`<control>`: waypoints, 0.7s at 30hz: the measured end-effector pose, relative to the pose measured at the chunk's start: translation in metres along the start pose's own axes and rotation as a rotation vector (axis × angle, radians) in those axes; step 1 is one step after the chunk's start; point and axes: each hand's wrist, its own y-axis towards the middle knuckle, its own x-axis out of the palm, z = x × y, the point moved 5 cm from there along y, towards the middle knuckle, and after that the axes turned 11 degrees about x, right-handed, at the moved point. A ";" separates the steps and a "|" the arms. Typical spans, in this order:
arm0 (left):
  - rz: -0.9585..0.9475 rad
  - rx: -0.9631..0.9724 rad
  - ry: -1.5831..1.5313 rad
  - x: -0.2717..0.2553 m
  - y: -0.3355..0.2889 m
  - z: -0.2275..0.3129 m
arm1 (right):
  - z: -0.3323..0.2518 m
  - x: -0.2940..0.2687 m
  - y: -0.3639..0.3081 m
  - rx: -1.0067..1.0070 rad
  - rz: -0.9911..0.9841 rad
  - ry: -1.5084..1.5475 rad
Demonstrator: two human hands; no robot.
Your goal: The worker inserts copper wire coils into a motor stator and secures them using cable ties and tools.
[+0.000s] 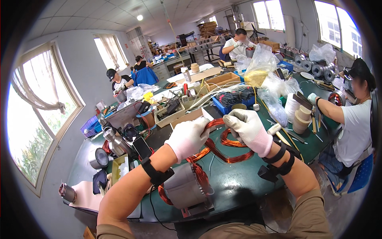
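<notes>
My left hand (188,137), in a white glove, is closed on one side of a copper wire coil (215,122). The gloved right hand (247,129) grips the coil's other side, so it spans the gap between both hands above the table. Beneath them, more copper coils (234,159) lie loosely bent on the green tabletop. Closer to my body, a grey cylindrical motor stator (181,185) rests on its side, with copper windings (201,177) bulging from its ends. My fingers partly cover the held coil.
A green table (238,191) carries a phone (142,147), a metal flask (114,141), a white-headed mallet (278,133) and a blue bin of dark parts (234,99). Stacked tan spools (302,118) stand to the right. A co-worker (350,111) sits at the right; others work farther back.
</notes>
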 end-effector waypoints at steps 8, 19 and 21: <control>0.023 -0.046 -0.118 0.004 -0.002 -0.014 | 0.013 0.048 -0.046 -0.918 0.478 -0.701; -0.017 0.024 -0.043 -0.004 -0.006 -0.010 | 0.090 0.092 0.031 -0.072 -0.347 0.371; -0.031 0.019 -0.034 -0.005 -0.006 -0.011 | 0.085 0.093 0.027 -0.068 -0.375 0.454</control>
